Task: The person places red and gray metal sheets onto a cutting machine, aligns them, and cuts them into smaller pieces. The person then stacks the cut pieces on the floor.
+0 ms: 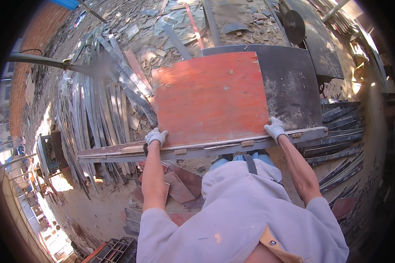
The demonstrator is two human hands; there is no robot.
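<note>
Nearest the board (pixel 210 98), at its near edge, both gloved hands are at work; the left hand (pixel 156 136) is curled over the edge at the near left corner, fingers closed on it; the right hand (pixel 275 129) is closed the same way on the near right corner. That red-orange board lies flat on the dark metal surface (pixel 292 87), covering its left part and overhanging it on the left; its near edge sits against a long pale wooden strip (pixel 202 149) that runs past the board on both sides, and both hands touch that strip too. As a judgement, the work looks barely begun: the board shows whole, no cut line in it, and it lies well short of the round saw blade (pixel 294 26) that stands up beyond the far right corner of the board; so the placing seems done and any cutting seems left.

Below the board, on the ground, lie reddish offcuts (pixel 180 184); left of the board a heap of long grey planks (pixel 101 105) fans out; right of it, dark slats (pixel 342 131) are stacked. Beyond the board the ground is strewn with wood scraps and sawdust; far left of it stands a brick wall (pixel 39 35), all in open daylight.
</note>
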